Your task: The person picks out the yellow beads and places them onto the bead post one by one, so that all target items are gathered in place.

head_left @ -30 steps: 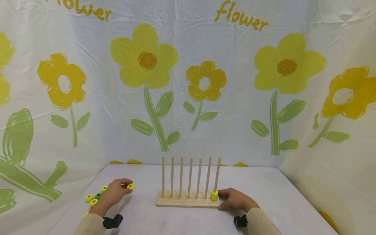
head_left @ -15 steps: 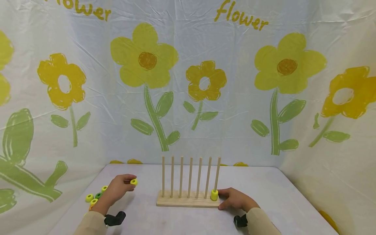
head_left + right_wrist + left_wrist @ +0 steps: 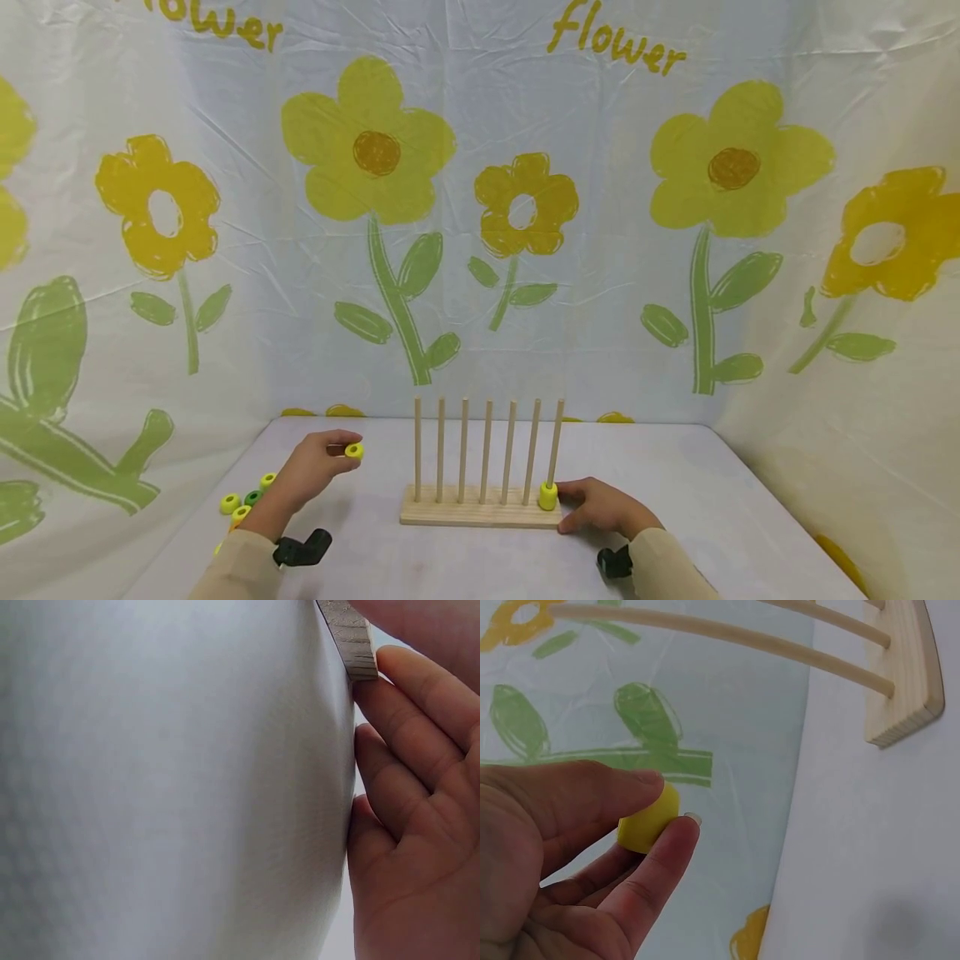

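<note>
A yellow bead (image 3: 354,451) with a hole through it is pinched between the thumb and fingers of my left hand (image 3: 311,468), raised over the table left of the wooden peg rack (image 3: 480,517). In the left wrist view the same bead (image 3: 649,821) shows between thumb and fingertip, apart from the rack's end (image 3: 907,712). My right hand (image 3: 600,507) grips the right end of the rack's base, thumb at the front corner and fingers behind. Yellow beads (image 3: 548,497) sit at the foot of the rightmost peg; the other pegs are bare.
Several loose beads lie at the table's left, among them a yellow bead (image 3: 230,503) and a green bead (image 3: 253,497), partly hidden by the left forearm. A flower-printed curtain (image 3: 480,350) stands behind the white table (image 3: 645,450).
My left hand has moved right, away from me and upward with the yellow bead in its pinch. The right hand and the rack have stayed in place.
</note>
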Demonstrator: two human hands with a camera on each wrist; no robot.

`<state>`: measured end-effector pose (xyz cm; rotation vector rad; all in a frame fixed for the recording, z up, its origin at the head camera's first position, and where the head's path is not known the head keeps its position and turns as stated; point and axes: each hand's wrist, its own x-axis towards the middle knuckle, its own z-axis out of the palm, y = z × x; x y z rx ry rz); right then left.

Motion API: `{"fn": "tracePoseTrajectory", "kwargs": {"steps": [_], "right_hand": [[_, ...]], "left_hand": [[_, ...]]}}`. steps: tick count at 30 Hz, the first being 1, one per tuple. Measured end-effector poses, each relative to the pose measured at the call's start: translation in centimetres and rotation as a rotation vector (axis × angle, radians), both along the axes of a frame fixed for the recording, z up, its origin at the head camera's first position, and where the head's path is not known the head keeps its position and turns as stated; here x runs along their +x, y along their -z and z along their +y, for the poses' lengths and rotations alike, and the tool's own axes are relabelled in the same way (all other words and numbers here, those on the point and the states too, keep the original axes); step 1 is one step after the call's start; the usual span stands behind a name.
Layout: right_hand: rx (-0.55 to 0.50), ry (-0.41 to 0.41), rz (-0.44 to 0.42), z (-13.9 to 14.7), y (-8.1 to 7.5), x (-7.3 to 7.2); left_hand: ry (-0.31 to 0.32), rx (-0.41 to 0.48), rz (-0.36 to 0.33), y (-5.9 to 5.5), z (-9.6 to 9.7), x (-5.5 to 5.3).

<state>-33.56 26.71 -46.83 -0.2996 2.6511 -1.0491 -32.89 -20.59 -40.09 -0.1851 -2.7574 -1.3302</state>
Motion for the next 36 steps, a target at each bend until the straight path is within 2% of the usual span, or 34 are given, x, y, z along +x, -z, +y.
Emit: {"fn": "tracePoseTrajectory", "kwargs": {"steps": [8, 14, 21, 29, 36], "right_hand": [[-0.009, 0.003, -0.006, 0.0, 0.1, -0.1], [-0.001, 0.003, 0.000, -0.1, -0.2, 0.1], [-0.001, -0.001, 0.007, -0.1, -0.2, 0.1], [-0.012, -0.005, 0.002, 0.0, 0.0, 0.0], [-0.021, -0.009, 0.007, 0.1, 0.0, 0.2]], "left_hand": [[0.026, 0.007, 0.044, -1.2, 0.8, 0.5], [0.072, 0.017, 0.087, -2.2, 1.2, 0.7], [0.099, 0.047, 0.098, -3.3, 1.9, 1.1], [0.167, 0.099, 0.091, -4.7, 2.6, 1.7], [0.188, 0.078, 0.101, -5.7, 3.5, 1.9]]}}
